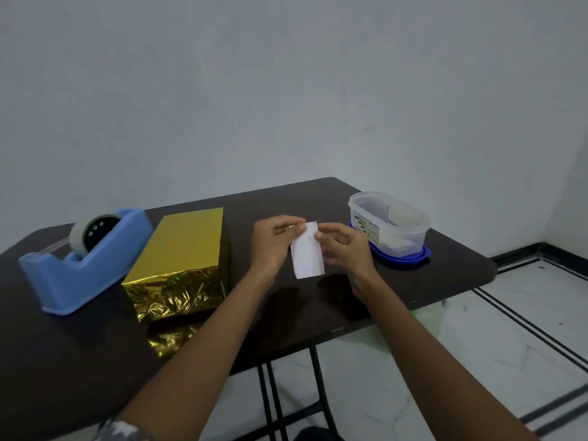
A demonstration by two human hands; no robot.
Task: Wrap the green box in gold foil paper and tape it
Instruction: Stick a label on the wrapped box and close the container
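Both sets of fingertips meet at the top edge of a small white paper slip (307, 253), which hangs down from them above the dark table (413, 275). The left hand (273, 238) has its thumb and forefinger pinched on the slip's upper left corner, the other fingers curled in behind. The right hand (345, 246) pinches the upper right corner in the same way, with its remaining fingers loosely bent beneath. The two hands are just beside each other, with the slip between them, and both forearms reach in from the near edge of the table. Taking the slip as the landmark: the box wrapped in gold foil paper (181, 262) lies on the table to its left, near the left hand but not touched by it, its near end creased and a loose flap of foil spread on the table in front of it. Further left, just beside the box, stands a blue tape dispenser (86, 265) carrying a roll of tape. To the slip's right, near the right hand, is a clear plastic container (389, 226) resting on a blue lid (410, 259).
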